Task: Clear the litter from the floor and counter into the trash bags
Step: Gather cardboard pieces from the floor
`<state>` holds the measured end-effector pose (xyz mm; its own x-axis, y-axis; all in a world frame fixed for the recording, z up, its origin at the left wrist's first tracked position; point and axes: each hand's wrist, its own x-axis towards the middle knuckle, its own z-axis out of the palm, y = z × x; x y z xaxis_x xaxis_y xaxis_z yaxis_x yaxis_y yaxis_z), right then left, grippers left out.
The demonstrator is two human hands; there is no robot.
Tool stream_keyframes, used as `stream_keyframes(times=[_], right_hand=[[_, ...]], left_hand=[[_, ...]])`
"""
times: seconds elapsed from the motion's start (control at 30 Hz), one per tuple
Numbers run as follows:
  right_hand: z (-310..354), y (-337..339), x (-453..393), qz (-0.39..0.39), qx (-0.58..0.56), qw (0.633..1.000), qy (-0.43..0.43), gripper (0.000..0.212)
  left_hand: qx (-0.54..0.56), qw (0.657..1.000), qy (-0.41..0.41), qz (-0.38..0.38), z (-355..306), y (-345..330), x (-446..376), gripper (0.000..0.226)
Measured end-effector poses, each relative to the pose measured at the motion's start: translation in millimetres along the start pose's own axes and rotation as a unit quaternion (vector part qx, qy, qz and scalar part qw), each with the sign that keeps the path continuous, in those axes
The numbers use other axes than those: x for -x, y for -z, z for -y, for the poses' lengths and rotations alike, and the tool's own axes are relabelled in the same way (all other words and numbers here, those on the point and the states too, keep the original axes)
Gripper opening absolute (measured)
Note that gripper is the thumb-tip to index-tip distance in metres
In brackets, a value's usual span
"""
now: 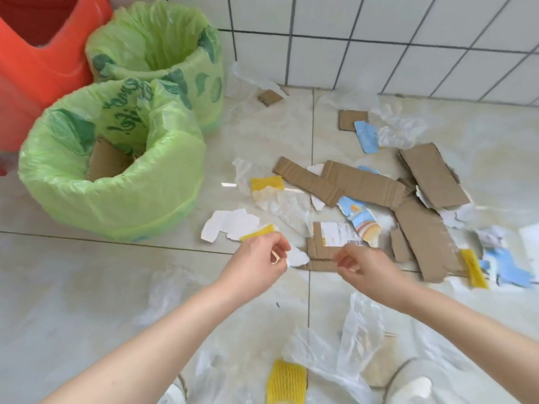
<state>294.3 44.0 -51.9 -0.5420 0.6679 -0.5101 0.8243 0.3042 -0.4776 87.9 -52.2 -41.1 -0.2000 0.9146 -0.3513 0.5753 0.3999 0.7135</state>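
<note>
Two green trash bags stand at the left: the near bag (pixel 110 199) holds a piece of cardboard, and the far bag (pixel 163 68) is behind it. Torn cardboard strips (pixel 364 182), white paper scraps (pixel 230 223), yellow foam netting (pixel 267 183) and blue printed pieces (pixel 360 214) lie scattered on the tiled floor. My left hand (pixel 256 258) hovers low over the floor, its fingers pinched on a small white paper scrap (pixel 299 256). My right hand (pixel 361 263) is beside it, above a labelled cardboard piece (pixel 323 249). Its fingers are curled with nothing visible in them.
An orange-red bin (pixel 38 53) stands at the far left, behind the bags. A white tiled wall (pixel 379 39) closes the back. Clear plastic film (pixel 358 330) and another yellow net (pixel 287 380) lie close to me. More plastic wrap (pixel 399 129) sits near the wall.
</note>
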Motion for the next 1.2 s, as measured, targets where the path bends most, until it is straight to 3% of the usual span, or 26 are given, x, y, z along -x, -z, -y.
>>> stream_keyframes(times=[0.13, 0.3, 0.47, 0.67, 0.8, 0.9, 1.03, 1.2], right_hand=[[-42, -8, 2, -0.026, 0.011, 0.999, -0.031, 0.011], [-72, -6, -1, -0.055, 0.072, 0.993, -0.072, 0.025], [-95, 8, -12, -0.122, 0.080, 0.983, -0.115, 0.030], [-95, 20, -41, -0.101, 0.145, 0.981, -0.082, 0.048], [-88, 15, -63, -0.102, 0.148, 0.981, -0.071, 0.069], [-91, 3, -70, -0.121, 0.180, 0.973, -0.082, 0.077], [-94, 2, -73, -0.147, 0.158, 0.970, -0.114, 0.070], [-92, 6, -77, -0.170, 0.098, 0.969, -0.151, 0.049]], left_hand=[[-0.120, 0.988, -0.028, 0.089, -2, -32, -7, 0.022], [-0.289, 0.934, -0.106, 0.178, -24, -52, -38, 0.029], [-0.308, 0.915, -0.089, 0.246, -67, -77, -82, 0.033], [-0.288, 0.939, -0.041, 0.182, -79, -105, -113, 0.047], [-0.383, 0.917, -0.001, 0.115, -56, -124, -113, 0.064], [-0.403, 0.908, -0.017, 0.115, -46, -133, -114, 0.073], [-0.441, 0.890, -0.089, 0.070, -47, -135, -118, 0.085], [-0.395, 0.914, -0.057, 0.077, -46, -128, -117, 0.083]])
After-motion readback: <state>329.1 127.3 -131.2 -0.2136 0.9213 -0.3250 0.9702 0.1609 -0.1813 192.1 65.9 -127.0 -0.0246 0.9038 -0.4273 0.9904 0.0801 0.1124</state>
